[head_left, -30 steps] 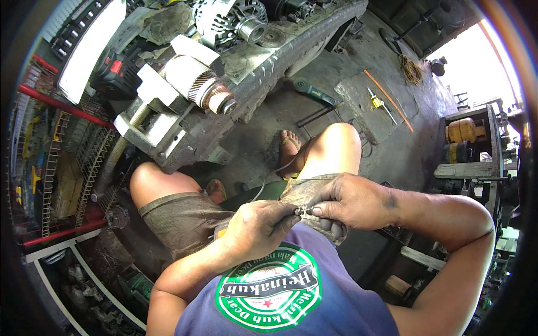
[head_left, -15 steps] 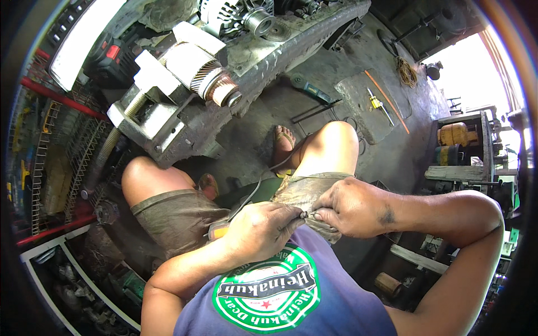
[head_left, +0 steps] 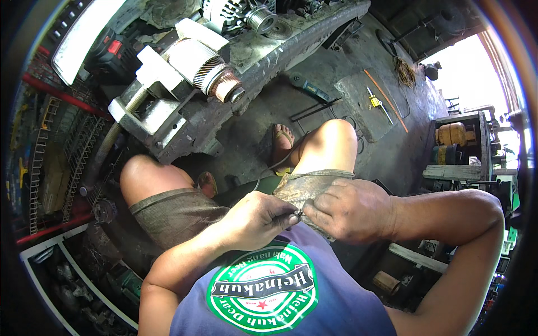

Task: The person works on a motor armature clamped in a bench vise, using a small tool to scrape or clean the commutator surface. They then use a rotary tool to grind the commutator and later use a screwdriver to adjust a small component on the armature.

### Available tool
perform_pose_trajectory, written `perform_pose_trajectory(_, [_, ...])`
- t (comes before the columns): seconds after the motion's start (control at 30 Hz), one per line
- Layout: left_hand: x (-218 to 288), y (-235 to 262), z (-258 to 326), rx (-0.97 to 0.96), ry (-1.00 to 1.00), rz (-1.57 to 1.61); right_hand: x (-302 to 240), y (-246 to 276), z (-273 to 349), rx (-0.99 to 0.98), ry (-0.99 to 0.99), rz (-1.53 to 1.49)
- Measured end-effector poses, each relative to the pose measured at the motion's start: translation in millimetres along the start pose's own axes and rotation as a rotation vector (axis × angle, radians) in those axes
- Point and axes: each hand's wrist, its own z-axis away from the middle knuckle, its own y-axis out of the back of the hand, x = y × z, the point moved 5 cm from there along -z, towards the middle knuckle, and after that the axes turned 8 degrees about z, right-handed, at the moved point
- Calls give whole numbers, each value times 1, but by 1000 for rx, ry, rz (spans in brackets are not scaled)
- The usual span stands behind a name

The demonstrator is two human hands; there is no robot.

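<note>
Over my lap, both hands meet at the fingertips around a small dark metal piece (head_left: pixel 298 213). It is too small and too covered by fingers for its kind to show. My left hand (head_left: pixel 256 222) pinches it from the left between thumb and forefinger. From the other side, my right hand (head_left: pixel 352 211) closes its curled fingers and thumb on the piece's right end. Dark grime marks the fingers of both hands. Behind the left hand, a thin grey cord (head_left: pixel 265 175) runs down toward my lap, its lower end hidden.
Ahead on the left, a bench vise (head_left: pixel 151 120) clamps a copper-ended armature (head_left: pixel 216 78). An alternator (head_left: pixel 241 15) lies on the workbench (head_left: pixel 286 53). A teal power tool (head_left: pixel 310 88), yellow-handled screwdriver (head_left: pixel 375 102) and orange rod (head_left: pixel 386 101) lie on the floor. Wire racks (head_left: pixel 42 162) stand left.
Both hands have shifted slightly left with the small piece, and my right fingers have curled over it more. The grey-and-orange object beside my left wrist is now hidden.
</note>
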Motion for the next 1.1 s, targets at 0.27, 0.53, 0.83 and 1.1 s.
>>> perform_pose_trajectory(0.27, [-3,1,-6,-67,27,21,12,-17,2,14,-255,-286])
perform_pose_trajectory(0.53, [-4,-3,-5,-79,72,146,9,-17,9,-11,-177,-245])
perform_pose_trajectory(0.83, [-8,9,-4,-103,86,288,9,-12,12,179,-108,-214])
perform_pose_trajectory(1.1, [-2,14,-1,-39,64,282,12,-23,2,194,-427,-585])
